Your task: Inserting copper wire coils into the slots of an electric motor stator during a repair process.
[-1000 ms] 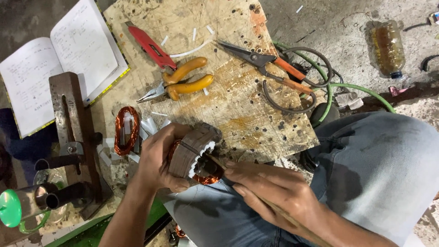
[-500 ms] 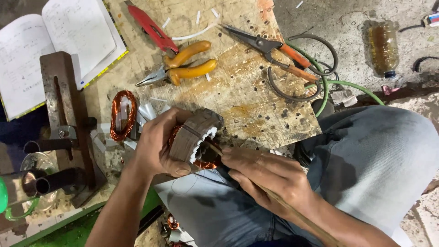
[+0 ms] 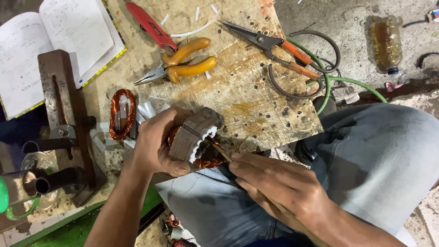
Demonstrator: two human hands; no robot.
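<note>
While left hand [image 3: 157, 146] grips stator [image 3: 196, 135] (fingers wrapped), right hand [image 3: 274, 187] pinches stick [image 3: 219, 150].

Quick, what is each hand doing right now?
Left hand: closed around the motor core, holding it up.
Right hand: closed on a thin stick, its tip at the core's slots.

Motor stator core [image 3: 195, 133]: brown laminated ring, white slot insulation along its inner bore, copper windings bulging beneath. Tilted, bore facing right, near edge of board. Thin wooden stick [image 3: 219, 150] enters the bore from the right.
</note>
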